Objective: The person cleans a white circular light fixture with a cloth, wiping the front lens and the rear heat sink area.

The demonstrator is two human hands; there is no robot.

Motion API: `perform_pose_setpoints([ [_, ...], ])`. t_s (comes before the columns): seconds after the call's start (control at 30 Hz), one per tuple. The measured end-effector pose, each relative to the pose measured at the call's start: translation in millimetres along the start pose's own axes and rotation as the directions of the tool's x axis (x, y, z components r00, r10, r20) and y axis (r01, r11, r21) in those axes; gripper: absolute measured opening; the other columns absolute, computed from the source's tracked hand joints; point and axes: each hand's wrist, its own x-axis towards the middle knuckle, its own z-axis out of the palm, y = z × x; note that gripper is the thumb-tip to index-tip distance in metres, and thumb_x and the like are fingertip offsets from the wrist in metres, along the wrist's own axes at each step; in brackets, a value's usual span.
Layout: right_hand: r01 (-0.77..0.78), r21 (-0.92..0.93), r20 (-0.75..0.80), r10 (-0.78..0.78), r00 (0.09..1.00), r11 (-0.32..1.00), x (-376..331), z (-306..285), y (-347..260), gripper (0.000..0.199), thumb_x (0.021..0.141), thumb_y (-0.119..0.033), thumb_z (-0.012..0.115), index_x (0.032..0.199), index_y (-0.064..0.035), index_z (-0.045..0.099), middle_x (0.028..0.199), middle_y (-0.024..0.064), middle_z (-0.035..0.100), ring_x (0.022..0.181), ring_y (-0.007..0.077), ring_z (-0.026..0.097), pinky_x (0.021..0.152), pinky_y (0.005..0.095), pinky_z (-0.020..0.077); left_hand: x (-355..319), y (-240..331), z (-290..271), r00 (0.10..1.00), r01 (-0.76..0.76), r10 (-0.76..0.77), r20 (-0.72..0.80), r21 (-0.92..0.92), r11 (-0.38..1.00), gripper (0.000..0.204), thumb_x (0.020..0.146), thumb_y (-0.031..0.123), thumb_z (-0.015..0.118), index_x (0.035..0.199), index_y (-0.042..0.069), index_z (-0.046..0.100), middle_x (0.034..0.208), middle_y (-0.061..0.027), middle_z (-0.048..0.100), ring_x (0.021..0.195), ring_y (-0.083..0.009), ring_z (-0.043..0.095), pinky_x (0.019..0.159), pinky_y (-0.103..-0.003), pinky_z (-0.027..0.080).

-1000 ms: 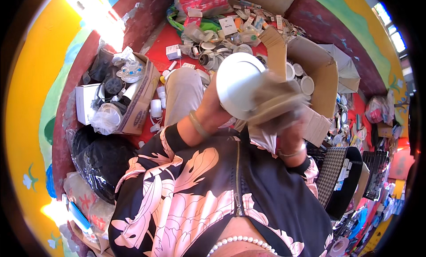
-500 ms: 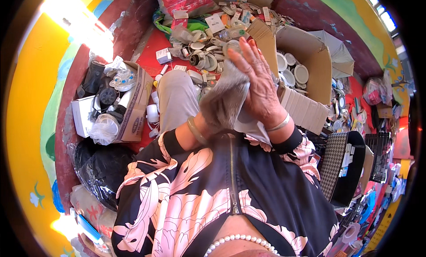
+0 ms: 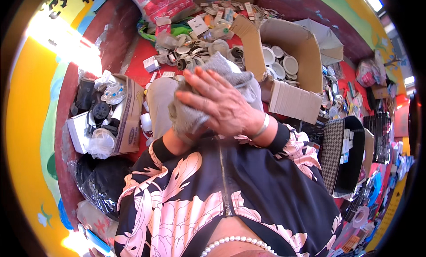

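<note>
A grey cloth (image 3: 182, 115) is bunched in front of my chest, over my lap. It covers my left hand (image 3: 178, 140); only the wrist end shows, and the fingers are hidden. Across the cloth's near side lies my right hand (image 3: 224, 106), its fingers stretched out and flat against the fabric. A white edge (image 3: 234, 67) shows behind the cloth's far fold; what it belongs to I cannot make out.
On my left stands a carton of appliances (image 3: 128, 119) beside a black plastic bag (image 3: 100, 179). Ahead, round lamp parts (image 3: 191, 50) lie heaped on red flooring. An open cardboard box (image 3: 306, 48) holding white discs is right of them; a checked bin (image 3: 332, 155) stands nearer me.
My right hand has come down and left, turning from upright to lying across the cloth. The cloth has shifted left and spread wider. The whole view has swung slightly.
</note>
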Motion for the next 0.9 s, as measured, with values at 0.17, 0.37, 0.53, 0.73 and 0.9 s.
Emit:
perform_pose_setpoints([
  [0.17, -0.214, -0.025, -0.287, 0.198, 0.937, 0.976, 1, 3, 47, 0.066, 0.074, -0.008, 0.054, 0.138, -0.005, 0.035, 0.147, 0.0153, 0.027, 0.136, 0.0333, 0.024, 0.112, 0.0424, 0.0185, 31, 10, 14, 0.993, 0.063, -0.07, -0.1, -0.065, 0.996, 0.067, 0.077, 0.021, 0.071, 0.133, 0.003, 0.038, 0.131, -0.0107, 0.047, 0.12, -0.0204, 0.046, 0.102, -0.034, 0.037],
  [0.37, -0.123, 0.094, -0.062, 0.129, 0.99, 0.988, -30, 22, 19, 0.072, 0.073, -0.009, 0.057, 0.139, -0.0036, 0.031, 0.147, 0.0151, 0.026, 0.138, 0.0316, 0.021, 0.113, 0.043, 0.0164, -13, -68, -1, 0.986, 0.128, -0.103, 0.129, -0.212, 0.969, 0.057, 0.09, 0.021, 0.054, 0.14, 0.008, 0.029, 0.142, -0.0102, 0.033, 0.131, -0.0205, 0.033, 0.109, -0.034, 0.025],
  [0.53, 0.051, 0.067, -0.027, -0.05, 0.998, 0.996, -9, 7, 5, 0.08, 0.067, -0.01, 0.062, 0.141, -0.0151, 0.033, 0.149, 0.0118, 0.024, 0.139, 0.0287, 0.019, 0.113, 0.0424, 0.0158, -27, -6, -10, 0.948, 0.215, -0.187, 0.258, -0.082, 0.973, 0.055, 0.096, 0.034, 0.041, 0.143, 0.009, 0.023, 0.146, -0.0102, 0.027, 0.134, -0.0212, 0.028, 0.111, -0.037, 0.024],
  [0.73, -0.132, 0.027, -0.362, 0.133, 0.923, 0.991, -1, 18, 76, 0.056, 0.076, -0.007, 0.059, 0.13, -0.0119, 0.046, 0.134, 0.0134, 0.046, 0.124, 0.0268, 0.044, 0.101, 0.0386, 0.0365, 24, -5, 16, 0.897, 0.393, -0.123, 0.426, -0.892, -0.223, 0.05, 0.097, 0.037, 0.036, 0.136, 0.005, 0.035, 0.134, -0.0122, 0.043, 0.121, -0.0239, 0.045, 0.101, -0.039, 0.038],
  [0.9, -0.324, 0.824, -0.386, 0.879, 0.28, 0.465, -49, -4, 140, 0.025, 0.089, -0.009, 0.05, 0.113, -0.0041, 0.056, 0.098, 0.0096, 0.062, 0.083, 0.0181, 0.059, 0.075, 0.0305, 0.0482, 27, 15, 7, 0.865, 0.368, -0.351, 0.359, -0.929, -0.043, 0.047, 0.095, 0.033, 0.041, 0.129, 0.001, 0.043, 0.122, -0.0166, 0.055, 0.106, -0.029, 0.059, 0.088, -0.043, 0.05],
])
